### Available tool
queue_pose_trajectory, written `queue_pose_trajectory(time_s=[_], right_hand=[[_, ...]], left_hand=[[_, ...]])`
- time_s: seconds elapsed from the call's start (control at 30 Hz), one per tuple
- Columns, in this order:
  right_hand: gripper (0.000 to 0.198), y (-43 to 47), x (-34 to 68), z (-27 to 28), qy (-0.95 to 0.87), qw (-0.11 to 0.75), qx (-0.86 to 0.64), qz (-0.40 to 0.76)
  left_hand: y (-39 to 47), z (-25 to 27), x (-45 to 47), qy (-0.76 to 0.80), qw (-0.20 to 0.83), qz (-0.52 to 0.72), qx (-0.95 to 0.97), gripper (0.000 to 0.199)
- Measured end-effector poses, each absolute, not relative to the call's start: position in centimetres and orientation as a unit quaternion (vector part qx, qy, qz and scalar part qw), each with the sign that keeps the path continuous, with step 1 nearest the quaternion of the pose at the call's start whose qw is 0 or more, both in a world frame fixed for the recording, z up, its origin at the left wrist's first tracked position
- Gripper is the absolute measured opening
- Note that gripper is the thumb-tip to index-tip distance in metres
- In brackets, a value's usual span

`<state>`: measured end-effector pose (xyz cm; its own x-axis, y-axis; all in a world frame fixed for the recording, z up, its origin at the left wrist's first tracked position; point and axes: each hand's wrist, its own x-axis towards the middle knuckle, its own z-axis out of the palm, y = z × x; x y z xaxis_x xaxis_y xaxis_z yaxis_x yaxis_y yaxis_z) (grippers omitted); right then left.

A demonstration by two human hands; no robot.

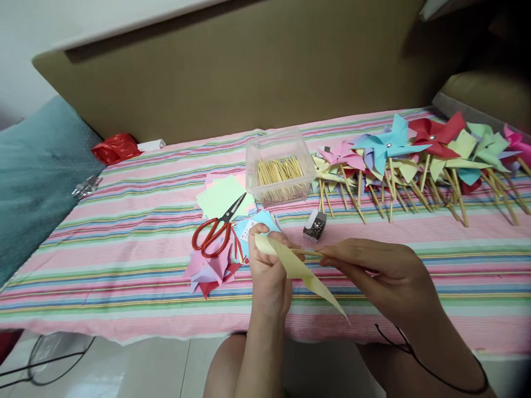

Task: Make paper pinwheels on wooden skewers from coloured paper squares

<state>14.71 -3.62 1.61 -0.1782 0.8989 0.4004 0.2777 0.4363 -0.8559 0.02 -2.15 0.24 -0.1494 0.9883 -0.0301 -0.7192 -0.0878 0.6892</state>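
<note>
My left hand (269, 271) is closed around a pale yellow paper pinwheel (296, 265), with one long paper tip hanging down to the right. A thin wooden stick (307, 252) runs sideways from the paper to my right hand (381, 271), whose thumb and fingers pinch its end. Where the stick meets the paper is hidden by my left fingers. Just beyond my hands stands a small open box (315, 225) of dark metal pins. Left of my left hand lie red-handled scissors (218, 229), across light green paper sheets (219, 194) and blue paper (267, 220).
A clear plastic box (280, 196) of short wooden sticks stands behind my hands. Finished pinwheels (388, 145) in several colours are heaped at the right. Cut pink and purple paper pieces (211, 268) lie at left on the striped cloth (124, 265). A red plastic bag (116, 149) rests farther back.
</note>
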Motion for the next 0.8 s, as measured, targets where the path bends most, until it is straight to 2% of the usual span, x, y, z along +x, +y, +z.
queue_pose_trajectory(time_s=[0.27, 0.53, 0.8], right_hand=[[0.029, -3.9, 14.8, 2.0, -0.707, 0.473, -0.414, 0.323], [0.026, -3.7, 14.5, 2.2, -0.715, 0.480, -0.389, 0.326], [0.016, -3.5, 13.9, 1.6, -0.668, 0.473, -0.425, 0.386]], left_hand=[[-2.4, 1.2, 0.2, 0.298, 0.609, 0.693, 0.245, 0.055], [-2.3, 1.3, 0.1, 0.277, 0.603, 0.705, 0.248, 0.043], [-2.3, 0.8, 0.2, 0.290, 0.574, 0.723, 0.252, 0.053]])
